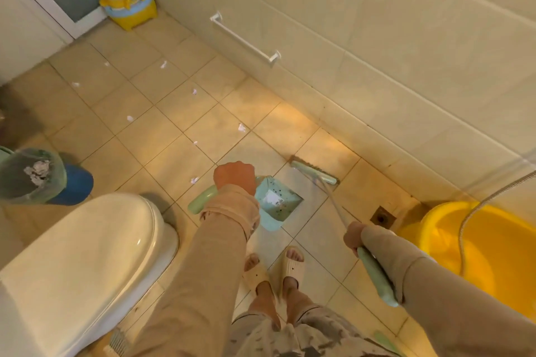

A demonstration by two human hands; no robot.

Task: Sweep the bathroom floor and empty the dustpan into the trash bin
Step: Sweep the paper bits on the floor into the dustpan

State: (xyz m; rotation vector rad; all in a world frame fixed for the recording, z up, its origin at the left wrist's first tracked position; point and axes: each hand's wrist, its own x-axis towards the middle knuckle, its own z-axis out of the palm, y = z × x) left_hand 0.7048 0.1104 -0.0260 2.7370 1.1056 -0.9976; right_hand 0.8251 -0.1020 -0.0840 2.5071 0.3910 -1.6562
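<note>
My left hand [235,178] is closed around the handle of a pale green dustpan [277,206], which rests on the tiled floor in front of my feet with a white paper scrap and dark specks inside. My right hand [353,238] grips the green handle of a broom. The broom head [314,173] sits on the floor just right of the pan, close to the wall. Several white paper scraps [241,128] lie scattered on the tiles farther ahead. The trash bin [33,175], lined with a clear bag and holding crumpled paper, stands at the left.
A white toilet [81,252] fills the lower left. A yellow basin [478,252] with a shower hose stands at the right, beside a floor drain [380,216]. A yellow child's potty [130,3] sits by the far door. A white towel bar [246,39] runs along the wall.
</note>
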